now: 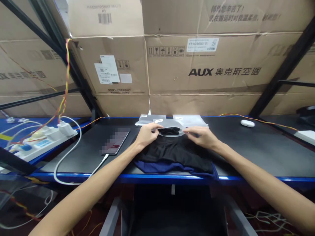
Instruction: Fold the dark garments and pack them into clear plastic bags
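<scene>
Between my two hands is a frosted plastic bag [172,123] with a small white label, its mouth spread into an oval. Black material shows inside the opening. My left hand [148,133] pinches the bag's left edge between thumb and fingers. On the other side, my right hand [200,135] grips the right edge of the mouth. Beneath the bag lies black cloth [172,152], with dark blue cloth [169,167] along its front, reaching the table's edge. Behind the held bag, one labelled frosted bag [154,118] lies at left and another [193,120] at right.
A phone [116,141] with a white charging cable [59,164] lies left on the black table [248,150]. Further left is a power strip [46,141]. A white earbud case [247,123] sits at right. Large cardboard boxes [204,85] stand behind, with dark metal posts [273,68] at both sides.
</scene>
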